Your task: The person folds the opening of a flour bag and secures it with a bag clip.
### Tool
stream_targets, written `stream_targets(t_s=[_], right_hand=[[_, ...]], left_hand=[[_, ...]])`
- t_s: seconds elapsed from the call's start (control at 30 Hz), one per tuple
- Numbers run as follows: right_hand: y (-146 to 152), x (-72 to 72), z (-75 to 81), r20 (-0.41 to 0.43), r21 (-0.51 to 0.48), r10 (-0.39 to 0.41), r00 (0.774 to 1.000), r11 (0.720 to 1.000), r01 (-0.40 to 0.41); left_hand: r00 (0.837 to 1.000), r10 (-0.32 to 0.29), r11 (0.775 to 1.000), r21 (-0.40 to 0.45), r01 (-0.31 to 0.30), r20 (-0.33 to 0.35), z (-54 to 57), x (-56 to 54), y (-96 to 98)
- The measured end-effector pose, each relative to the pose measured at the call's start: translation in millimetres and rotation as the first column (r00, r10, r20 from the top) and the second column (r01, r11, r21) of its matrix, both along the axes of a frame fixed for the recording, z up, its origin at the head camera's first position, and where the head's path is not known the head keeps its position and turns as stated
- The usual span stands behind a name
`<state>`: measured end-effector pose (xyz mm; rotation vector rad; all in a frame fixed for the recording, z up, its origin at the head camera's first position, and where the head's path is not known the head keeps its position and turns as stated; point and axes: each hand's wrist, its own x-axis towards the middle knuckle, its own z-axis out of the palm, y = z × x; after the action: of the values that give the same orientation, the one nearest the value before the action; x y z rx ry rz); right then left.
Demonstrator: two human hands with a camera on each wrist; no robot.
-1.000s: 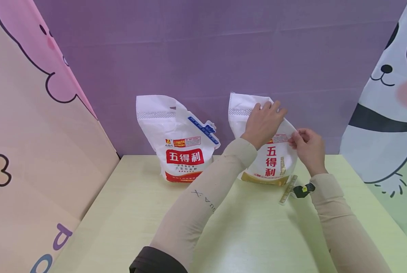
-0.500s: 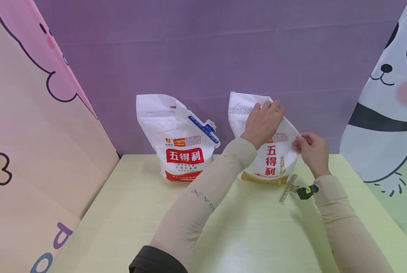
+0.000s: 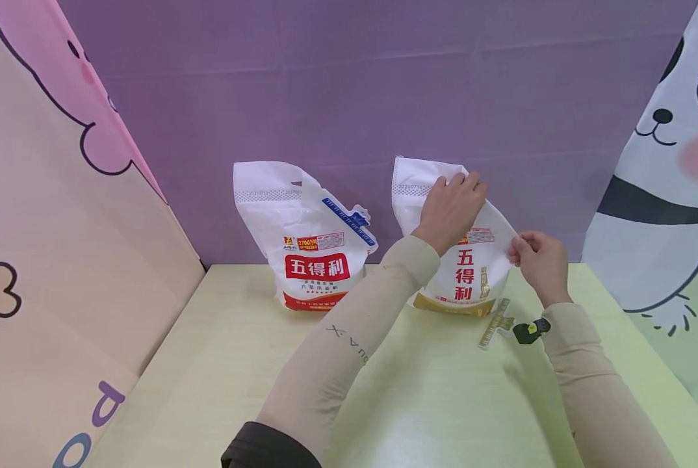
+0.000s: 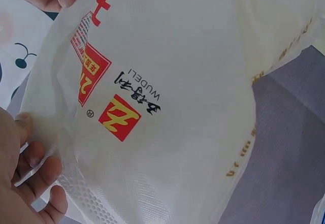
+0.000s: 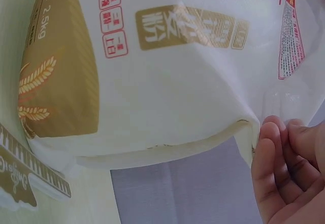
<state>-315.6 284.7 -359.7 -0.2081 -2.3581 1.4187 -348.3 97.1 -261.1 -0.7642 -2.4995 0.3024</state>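
Observation:
A white flour bag (image 3: 465,260) with red characters and a gold base stands upright at the back of the table. My left hand (image 3: 451,211) grips its sloping upper edge, fingers curled over the top; the left wrist view shows those fingers (image 4: 38,170) at the edge. Lower on the same slope, my right hand (image 3: 541,263) pinches the bag's right corner between thumb and fingers. In the right wrist view the fingertips (image 5: 271,125) press the plastic there. A flat gold-and-clear strip (image 3: 494,325) with a fancy side tab lies by the bag's base, below my right hand.
Left of my arm stands a second white flour bag (image 3: 316,268) with a red label. A blue strip (image 3: 349,221) with a similar tab lies along its sloping upper edge. A purple backdrop (image 3: 325,97) hangs behind the pale table (image 3: 208,390); printed panels flank both sides.
My right hand has moved right and slightly down, drawing the bag's right corner outward with it. The gold strip shows more fully. My left hand has hardly moved.

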Motion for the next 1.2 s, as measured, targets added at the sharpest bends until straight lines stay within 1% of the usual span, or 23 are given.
stream_targets(t_s=[0.13,0.3,0.4,0.7,0.9,1.2], right_hand=[[2,0.6,-1.2,0.026,0.050,-0.025,0.999,0.998,0.024],[5,2.2,-5.0,0.059,0.096,-0.036,0.998,0.995,0.030],[6,2.6,-6.1,0.063,0.102,-0.042,0.997,0.994,0.036],[5,2.5,-8.3,0.067,0.155,-0.093,0.993,0.985,0.081],[9,5.1,-11.9,0.081,0.213,-0.096,0.992,0.974,0.077],[15,7.8,-16.9,0.085,0.193,-0.075,0.994,0.979,0.058]], left_hand=[[1.000,-0.004,1.000,0.006,0.004,-0.002,0.0,-0.3,-0.4],[1.000,-0.011,1.000,0.017,0.010,0.022,-0.9,-0.9,-0.4],[1.000,-0.010,1.000,0.020,0.010,0.028,-1.2,-0.9,0.0],[1.000,-0.005,1.000,0.022,0.005,0.023,0.0,-1.1,-0.1],[1.000,-0.008,1.000,0.026,0.007,0.027,-1.8,-1.0,1.1],[1.000,-0.012,0.999,0.034,0.011,0.023,-2.3,-0.9,0.9]])
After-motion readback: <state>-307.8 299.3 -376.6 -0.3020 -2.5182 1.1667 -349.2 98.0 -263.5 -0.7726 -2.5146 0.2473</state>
